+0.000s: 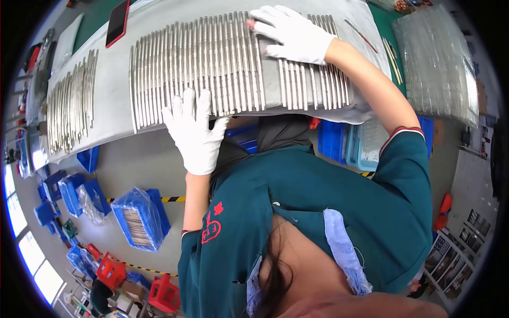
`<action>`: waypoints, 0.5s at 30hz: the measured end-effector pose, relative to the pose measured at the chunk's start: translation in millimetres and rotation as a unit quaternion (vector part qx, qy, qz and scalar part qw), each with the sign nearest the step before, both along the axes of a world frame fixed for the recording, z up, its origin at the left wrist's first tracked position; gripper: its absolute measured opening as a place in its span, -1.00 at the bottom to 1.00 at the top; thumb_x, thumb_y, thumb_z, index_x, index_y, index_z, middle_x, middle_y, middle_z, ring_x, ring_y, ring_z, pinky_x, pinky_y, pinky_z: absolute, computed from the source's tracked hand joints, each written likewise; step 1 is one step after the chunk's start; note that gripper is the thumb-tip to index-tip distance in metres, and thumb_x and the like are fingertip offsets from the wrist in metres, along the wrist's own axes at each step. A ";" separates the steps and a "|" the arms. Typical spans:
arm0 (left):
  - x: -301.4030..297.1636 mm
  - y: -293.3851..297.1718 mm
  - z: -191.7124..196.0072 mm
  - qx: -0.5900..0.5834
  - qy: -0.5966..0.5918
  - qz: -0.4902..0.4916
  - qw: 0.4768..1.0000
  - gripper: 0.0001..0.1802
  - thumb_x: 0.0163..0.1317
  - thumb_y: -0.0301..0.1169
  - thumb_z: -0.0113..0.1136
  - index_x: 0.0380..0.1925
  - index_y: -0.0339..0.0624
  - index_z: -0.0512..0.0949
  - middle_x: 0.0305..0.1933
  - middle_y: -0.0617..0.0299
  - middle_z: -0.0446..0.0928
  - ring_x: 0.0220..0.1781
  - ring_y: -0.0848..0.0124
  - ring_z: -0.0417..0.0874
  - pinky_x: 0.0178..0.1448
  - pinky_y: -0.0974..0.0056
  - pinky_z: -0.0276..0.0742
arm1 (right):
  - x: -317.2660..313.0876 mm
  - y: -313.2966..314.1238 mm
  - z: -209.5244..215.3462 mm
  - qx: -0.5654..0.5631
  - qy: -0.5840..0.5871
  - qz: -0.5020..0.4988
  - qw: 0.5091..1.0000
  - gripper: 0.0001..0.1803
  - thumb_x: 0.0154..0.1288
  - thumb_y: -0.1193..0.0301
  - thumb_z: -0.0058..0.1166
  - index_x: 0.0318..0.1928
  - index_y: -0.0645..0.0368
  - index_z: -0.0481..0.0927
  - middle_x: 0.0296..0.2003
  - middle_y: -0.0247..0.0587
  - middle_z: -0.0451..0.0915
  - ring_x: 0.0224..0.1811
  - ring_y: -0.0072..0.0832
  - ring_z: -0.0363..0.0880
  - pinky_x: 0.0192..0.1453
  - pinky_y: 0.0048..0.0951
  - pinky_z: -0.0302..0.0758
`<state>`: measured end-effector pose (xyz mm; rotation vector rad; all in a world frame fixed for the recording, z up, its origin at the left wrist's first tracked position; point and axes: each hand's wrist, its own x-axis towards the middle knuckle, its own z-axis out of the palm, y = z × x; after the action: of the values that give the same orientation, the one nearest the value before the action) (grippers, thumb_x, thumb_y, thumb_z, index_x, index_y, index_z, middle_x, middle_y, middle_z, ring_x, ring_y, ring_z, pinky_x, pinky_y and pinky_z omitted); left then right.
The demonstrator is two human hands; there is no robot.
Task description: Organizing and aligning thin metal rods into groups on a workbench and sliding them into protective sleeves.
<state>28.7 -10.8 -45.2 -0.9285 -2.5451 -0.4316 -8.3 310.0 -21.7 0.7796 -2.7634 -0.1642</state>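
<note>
My white-gloved left hand [196,135] lies at the near edge of a wide row of slim, silvery metal rods [196,58], its fingers spread over the rods' near ends and the thumb held out to the right. My white-gloved right hand [294,36] reaches over the far side, fingers spread with two bare fingertips showing, between that row and a narrower group of similar rods [339,79] on the right; I cannot tell whether those fingertips touch a rod. All these rods lie side by side on a worktop covered with pale grey cloth [114,69], pointing from near to far. A third, looser group of thin metal rods [71,103] lies well to the left, and a red-edged phone with a dark screen [117,24] lies at the far left.
</note>
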 end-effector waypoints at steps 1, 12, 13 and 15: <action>1.1 -2.7 1.3 -0.006 -0.003 0.003 1.000 -0.29 -0.05 -0.06 0.35 0.16 0.01 0.44 0.22 0.03 0.38 0.26 -0.03 0.32 0.37 -0.21 0.06 | -1.2 -6.5 30.1 -0.115 -0.155 -0.004 0.981 -0.30 0.29 0.09 -0.09 0.32 0.28 0.24 0.37 0.15 0.11 0.42 0.03 0.06 0.47 -0.09 0.01; -0.2 -9.1 8.9 0.014 -0.010 -0.036 0.999 -0.29 -0.01 -0.06 0.35 0.13 -0.16 0.46 0.19 -0.04 0.40 0.25 -0.05 0.34 0.37 -0.17 0.10 | -43.0 -78.4 4.0 -0.093 -0.049 0.051 0.993 -0.32 0.31 0.10 -0.11 0.36 0.15 0.19 0.31 0.01 0.20 0.33 -0.12 0.18 0.45 -0.22 0.08; 1.8 -14.0 8.4 0.030 0.016 -0.024 0.999 -0.29 0.02 -0.04 0.35 0.12 -0.20 0.46 0.18 -0.07 0.41 0.26 -0.05 0.34 0.38 -0.17 0.10 | -40.4 -74.3 4.9 -0.093 -0.049 0.055 0.993 -0.32 0.31 0.10 -0.11 0.36 0.15 0.19 0.31 0.01 0.20 0.33 -0.12 0.18 0.45 -0.22 0.08; 0.8 -28.7 16.9 0.039 0.008 0.001 0.999 -0.28 0.02 -0.03 0.36 0.13 -0.20 0.46 0.19 -0.07 0.41 0.28 -0.05 0.33 0.39 -0.16 0.09 | -29.3 -58.4 9.5 -0.071 -0.061 0.042 0.995 -0.32 0.31 0.09 -0.11 0.35 0.15 0.20 0.32 0.04 0.19 0.34 -0.11 0.18 0.45 -0.21 0.09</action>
<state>29.5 -39.5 -28.4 -0.8964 -2.4959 -0.5172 -37.6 251.6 -12.2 0.8928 -2.8106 0.0973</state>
